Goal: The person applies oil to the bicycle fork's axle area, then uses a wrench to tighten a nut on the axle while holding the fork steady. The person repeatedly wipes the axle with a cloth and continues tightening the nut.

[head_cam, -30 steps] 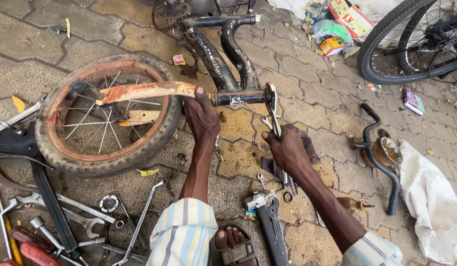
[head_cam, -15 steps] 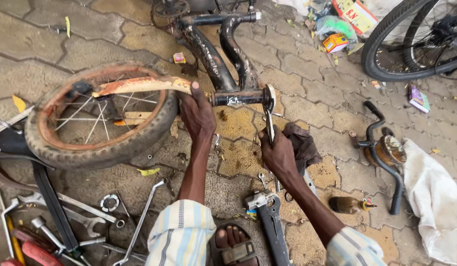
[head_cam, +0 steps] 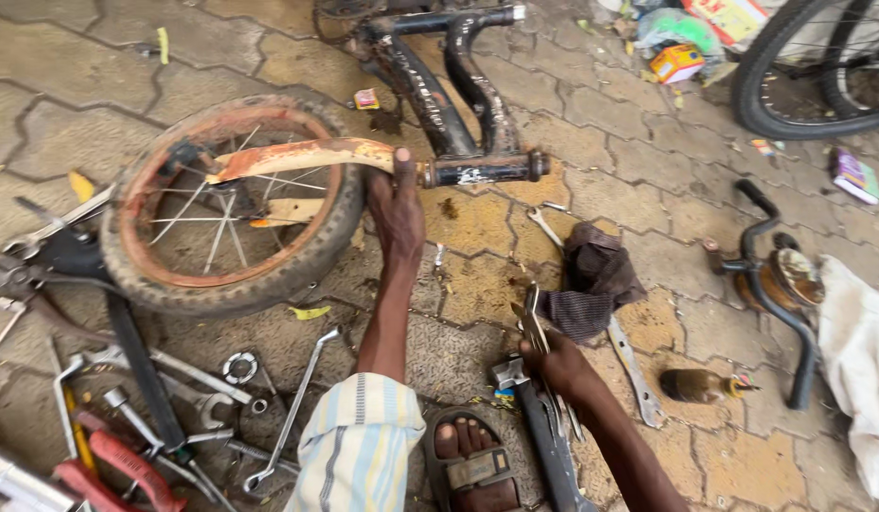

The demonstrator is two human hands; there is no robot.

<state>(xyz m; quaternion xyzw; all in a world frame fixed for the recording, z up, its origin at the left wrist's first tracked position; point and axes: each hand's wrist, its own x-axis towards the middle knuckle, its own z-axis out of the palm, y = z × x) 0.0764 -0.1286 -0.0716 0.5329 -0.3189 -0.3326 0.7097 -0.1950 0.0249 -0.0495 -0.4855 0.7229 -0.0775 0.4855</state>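
On the paved ground, right hand (head_cam: 553, 365) has dropped back to the flat metal spanners (head_cam: 532, 327), fingers closed around them.
Left hand (head_cam: 397, 204) still grips the rusty orange bicycle fork (head_cam: 297, 156).

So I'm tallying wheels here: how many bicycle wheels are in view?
2: a small rusty spoked wheel lying flat by the left hand, and a large black-tyred wheel at top right, partly cut off.

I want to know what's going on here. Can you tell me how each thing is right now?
Left hand: gripping the rusty fork.
Right hand: holding a spanner.
Small wheel: lying flat, tyre on.
Bike frame: lying on the paving.
Dark rag: crumpled.
Brown bottle: lying on its side.
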